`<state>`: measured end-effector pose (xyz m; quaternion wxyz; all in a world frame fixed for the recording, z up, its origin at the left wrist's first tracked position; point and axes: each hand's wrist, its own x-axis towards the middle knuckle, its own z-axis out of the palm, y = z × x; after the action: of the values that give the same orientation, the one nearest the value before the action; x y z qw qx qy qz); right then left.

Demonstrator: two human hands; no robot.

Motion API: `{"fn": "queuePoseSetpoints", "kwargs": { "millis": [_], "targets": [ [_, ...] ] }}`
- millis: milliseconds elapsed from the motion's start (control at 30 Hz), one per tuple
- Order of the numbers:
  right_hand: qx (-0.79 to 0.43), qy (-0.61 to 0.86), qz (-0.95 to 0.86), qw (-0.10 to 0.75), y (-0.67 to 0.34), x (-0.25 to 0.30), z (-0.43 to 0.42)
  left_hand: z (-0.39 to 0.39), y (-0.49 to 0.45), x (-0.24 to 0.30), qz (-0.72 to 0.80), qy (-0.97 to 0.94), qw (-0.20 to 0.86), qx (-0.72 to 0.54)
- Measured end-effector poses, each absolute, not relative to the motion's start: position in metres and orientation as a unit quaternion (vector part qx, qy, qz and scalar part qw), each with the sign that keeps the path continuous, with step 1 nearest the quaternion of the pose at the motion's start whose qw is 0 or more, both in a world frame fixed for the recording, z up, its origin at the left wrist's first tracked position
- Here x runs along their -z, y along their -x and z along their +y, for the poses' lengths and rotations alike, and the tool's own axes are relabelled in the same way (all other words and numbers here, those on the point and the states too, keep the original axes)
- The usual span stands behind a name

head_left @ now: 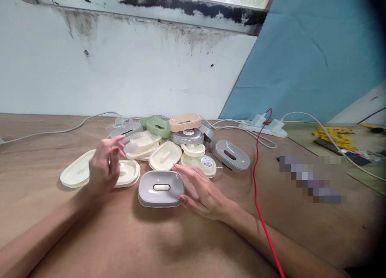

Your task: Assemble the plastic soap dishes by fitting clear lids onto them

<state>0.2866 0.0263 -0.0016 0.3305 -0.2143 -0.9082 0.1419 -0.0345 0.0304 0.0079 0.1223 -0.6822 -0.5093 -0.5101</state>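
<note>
A grey soap dish, oval with a slot in its top where a cream piece shows, rests on the table close in front of me. My right hand grips its right end, thumb at the front and fingers at the back. Raised to the left, my left hand has loosely bent fingers, partly apart, with nothing visible in them. Under and beside it lie cream oval trays, one of them pale at the far left. Another cream tray sits just behind the grey dish.
Behind is a pile with a green dish top, a peach one and clear-wrapped grey ones. A grey top leans at right. A red cable runs from a power strip; a blurred object lies beyond.
</note>
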Motion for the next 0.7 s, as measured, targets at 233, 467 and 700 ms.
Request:
{"fn": "queuePoseSetpoints", "kwargs": {
  "millis": [233,467,700],
  "targets": [
    [-0.15,0.236,-0.904,0.324,-0.289,0.004,0.028,0.0,0.004,-0.011,-0.276,0.873,0.171,0.364],
    [-0.165,0.232,-0.908,0.308,-0.292,0.0,0.033,0.004,0.01,-0.005,-0.166,0.932,0.119,0.3],
    [-0.148,0.249,-0.912,0.291,-0.29,0.009,0.031,0.003,0.007,-0.005,-0.228,0.931,0.079,0.273]
  ]
}}
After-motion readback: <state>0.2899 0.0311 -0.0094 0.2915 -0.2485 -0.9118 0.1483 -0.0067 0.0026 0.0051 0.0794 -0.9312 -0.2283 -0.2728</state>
